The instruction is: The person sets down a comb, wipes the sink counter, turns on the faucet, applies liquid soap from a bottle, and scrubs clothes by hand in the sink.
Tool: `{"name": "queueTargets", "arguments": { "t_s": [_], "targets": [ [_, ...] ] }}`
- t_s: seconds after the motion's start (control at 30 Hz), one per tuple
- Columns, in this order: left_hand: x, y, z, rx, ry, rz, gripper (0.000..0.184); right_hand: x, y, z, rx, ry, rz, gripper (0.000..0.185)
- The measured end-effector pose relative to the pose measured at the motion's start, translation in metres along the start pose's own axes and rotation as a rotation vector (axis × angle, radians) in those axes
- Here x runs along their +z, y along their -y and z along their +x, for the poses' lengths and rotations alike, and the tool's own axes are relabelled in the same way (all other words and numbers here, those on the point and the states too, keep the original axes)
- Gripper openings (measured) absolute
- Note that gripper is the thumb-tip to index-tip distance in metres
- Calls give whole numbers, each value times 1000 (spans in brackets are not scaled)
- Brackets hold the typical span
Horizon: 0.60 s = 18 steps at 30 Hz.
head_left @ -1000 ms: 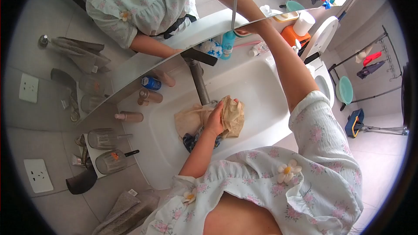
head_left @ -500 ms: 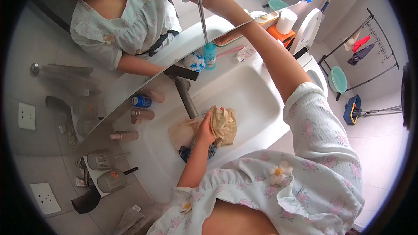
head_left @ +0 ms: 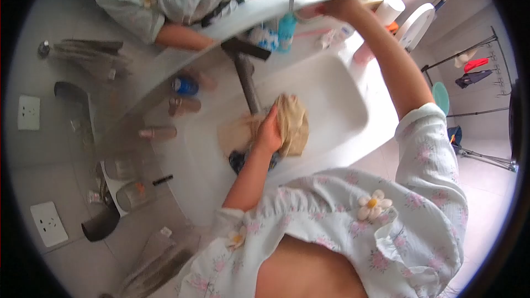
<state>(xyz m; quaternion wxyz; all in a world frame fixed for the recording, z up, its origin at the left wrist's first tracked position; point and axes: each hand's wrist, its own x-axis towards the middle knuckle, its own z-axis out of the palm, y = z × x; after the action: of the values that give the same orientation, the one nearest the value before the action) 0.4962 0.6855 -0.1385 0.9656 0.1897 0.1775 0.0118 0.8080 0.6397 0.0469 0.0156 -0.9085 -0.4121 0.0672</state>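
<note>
My left hand (head_left: 269,133) is closed around a bunched beige cloth (head_left: 293,126) under the tap (head_left: 247,85). A thinner beige part (head_left: 234,135) spreads in the washbasin (head_left: 337,85) to the left of the hand. Below lies a dark blue patterned cloth (head_left: 237,161), partly covered by my wrist. My right hand (head_left: 334,9) reaches to the back ledge at the mirror's edge, near a blue bottle (head_left: 286,33). Its fingers are blurred and mostly hidden, so what it touches does not show.
A blue-capped container (head_left: 185,85) and pinkish bottles (head_left: 158,132) stand along the basin's left rim. The mirror (head_left: 182,0) rises behind the basin. A white paper roll (head_left: 391,6) and a toilet lid (head_left: 415,26) are at the right. A drying rack (head_left: 461,54) holds small garments.
The view has shifted, so the basin sits further right and higher. My right hand has moved away from the blue bottle along the ledge. My left hand still grips the beige cloth.
</note>
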Motion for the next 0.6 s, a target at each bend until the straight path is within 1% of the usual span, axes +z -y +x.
{"name": "queueTargets", "arguments": {
  "t_s": [0.07,0.1,0.13,0.17,0.2,0.23,0.27,0.3,0.33,0.37,0.4,0.43,0.47,0.5,0.57,0.6],
  "targets": [
    [5,0,5,-44,82,-71,52,-7,0,-21,-22,15,-30,44],
    [12,-2,4,-9,99,-56,53,-15,3,-42,-12,4,-16,44],
    [24,-6,6,29,130,-39,54,-19,4,-64,22,-39,62,43],
    [35,-8,7,70,168,-20,55,-16,2,-90,81,-102,248,42],
    [45,-9,5,83,175,-44,57,1,-10,-110,94,-324,681,45],
    [53,-10,3,97,184,-65,58,22,-5,-131,72,-221,954,38],
    [57,-9,3,110,196,-83,60,52,4,-150,82,-201,1134,43],
    [59,-7,4,86,185,-92,63,82,20,-166,72,-134,1440,41],
    [61,-3,5,56,175,-98,65,98,38,-182,154,-40,1442,43],
    [62,2,6,23,164,-105,67,137,51,-189,169,-100,1323,43],
    [54,9,9,-41,243,-243,69,172,63,-195,186,-157,1205,43],
    [28,14,7,-103,321,-381,71,184,86,-200,140,-321,996,46],
    [20,18,8,-168,393,-515,72,169,99,-206,10,-425,804,48],
    [33,17,4,-121,262,-362,74,153,105,-211,-115,-524,605,50],
    [55,18,-10,-18,4,-58,78,155,105,-209,-64,-447,615,55],
    [57,19,-13,-20,11,-31,80,155,103,-206,-44,-403,618,58]
  ]
}}
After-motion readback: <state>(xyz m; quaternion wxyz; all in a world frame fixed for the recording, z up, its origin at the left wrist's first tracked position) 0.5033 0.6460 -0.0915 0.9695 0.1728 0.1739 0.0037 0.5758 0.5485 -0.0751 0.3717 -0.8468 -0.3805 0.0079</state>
